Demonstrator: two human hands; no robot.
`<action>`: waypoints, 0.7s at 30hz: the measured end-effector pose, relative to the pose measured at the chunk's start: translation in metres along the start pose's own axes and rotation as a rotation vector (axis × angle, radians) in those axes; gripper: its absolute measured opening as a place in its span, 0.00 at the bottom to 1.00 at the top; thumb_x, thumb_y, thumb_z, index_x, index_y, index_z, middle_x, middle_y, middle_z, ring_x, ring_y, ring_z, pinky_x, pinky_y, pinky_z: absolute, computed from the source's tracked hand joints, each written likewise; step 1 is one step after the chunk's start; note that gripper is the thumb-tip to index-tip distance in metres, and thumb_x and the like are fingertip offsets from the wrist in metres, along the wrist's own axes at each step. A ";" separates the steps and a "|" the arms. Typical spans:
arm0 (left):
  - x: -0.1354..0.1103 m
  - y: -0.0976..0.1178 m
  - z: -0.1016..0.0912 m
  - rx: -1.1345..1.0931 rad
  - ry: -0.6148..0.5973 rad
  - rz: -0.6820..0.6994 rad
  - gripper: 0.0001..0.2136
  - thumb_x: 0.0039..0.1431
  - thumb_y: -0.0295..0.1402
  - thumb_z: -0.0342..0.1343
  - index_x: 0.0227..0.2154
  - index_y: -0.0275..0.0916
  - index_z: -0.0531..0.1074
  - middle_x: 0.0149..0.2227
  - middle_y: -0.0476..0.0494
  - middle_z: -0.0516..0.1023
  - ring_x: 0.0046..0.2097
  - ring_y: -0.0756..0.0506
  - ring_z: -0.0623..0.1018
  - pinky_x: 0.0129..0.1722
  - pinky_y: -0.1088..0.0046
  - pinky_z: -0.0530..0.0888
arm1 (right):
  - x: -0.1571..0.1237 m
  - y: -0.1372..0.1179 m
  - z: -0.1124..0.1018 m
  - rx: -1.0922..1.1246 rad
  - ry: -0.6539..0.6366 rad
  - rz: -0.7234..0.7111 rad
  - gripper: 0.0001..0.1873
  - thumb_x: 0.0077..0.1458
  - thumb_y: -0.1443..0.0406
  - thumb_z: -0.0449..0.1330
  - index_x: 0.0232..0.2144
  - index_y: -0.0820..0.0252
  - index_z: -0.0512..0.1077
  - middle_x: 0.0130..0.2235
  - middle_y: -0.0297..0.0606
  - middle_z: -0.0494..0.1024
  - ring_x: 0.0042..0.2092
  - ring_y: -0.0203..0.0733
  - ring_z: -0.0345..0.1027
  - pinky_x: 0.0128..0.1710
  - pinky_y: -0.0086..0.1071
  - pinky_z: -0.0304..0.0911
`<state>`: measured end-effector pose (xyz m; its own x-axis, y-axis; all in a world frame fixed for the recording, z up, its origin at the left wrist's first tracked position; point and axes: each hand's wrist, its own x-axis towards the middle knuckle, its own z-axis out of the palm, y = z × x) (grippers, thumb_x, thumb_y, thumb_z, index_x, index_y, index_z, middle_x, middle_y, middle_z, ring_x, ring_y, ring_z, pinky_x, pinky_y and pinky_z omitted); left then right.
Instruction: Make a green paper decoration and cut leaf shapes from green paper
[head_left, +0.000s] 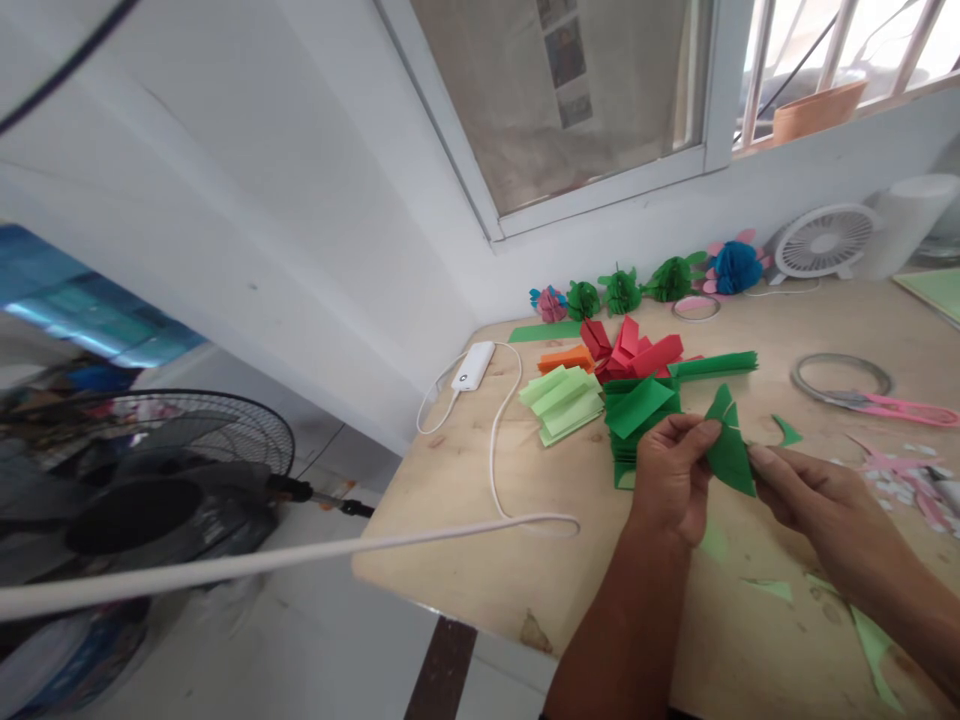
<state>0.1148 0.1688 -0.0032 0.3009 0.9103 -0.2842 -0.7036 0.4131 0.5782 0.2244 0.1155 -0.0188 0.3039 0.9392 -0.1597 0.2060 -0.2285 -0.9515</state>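
Note:
A piece of dark green paper (729, 452), cut to a slanted shape, is held up between both hands over the table. My left hand (675, 470) pinches its upper left edge between thumb and fingers. At its lower right, my right hand (806, 495) has thumb and fingertips closed on the edge. Just behind my left hand lies a stack of folded green paper (637, 410). Pleated light green paper (562, 405), orange paper (566, 359) and folded red paper (645, 353) sit farther left and back. A green offcut (787, 431) rests beyond my right hand.
Several paper honeycomb figures (622, 291) line the wall beside a small white fan (825, 243). Pink-handled scissors (904, 407) and paper scraps lie at right. A white power bank (474, 366) trails a cable (493, 450) across the table's left side. A large black fan (150, 500) stands left.

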 end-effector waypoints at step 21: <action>0.001 0.001 0.000 0.059 0.043 0.022 0.18 0.28 0.35 0.71 0.21 0.36 0.69 0.21 0.52 0.70 0.25 0.53 0.70 0.33 0.73 0.68 | 0.000 -0.001 -0.001 -0.005 -0.012 0.015 0.30 0.45 0.37 0.53 0.15 0.56 0.58 0.17 0.27 0.53 0.21 0.32 0.45 0.21 0.31 0.42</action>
<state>0.1142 0.1701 -0.0030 0.2568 0.9179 -0.3024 -0.6703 0.3946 0.6285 0.2248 0.1156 -0.0178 0.2960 0.9387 -0.1769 0.2065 -0.2437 -0.9476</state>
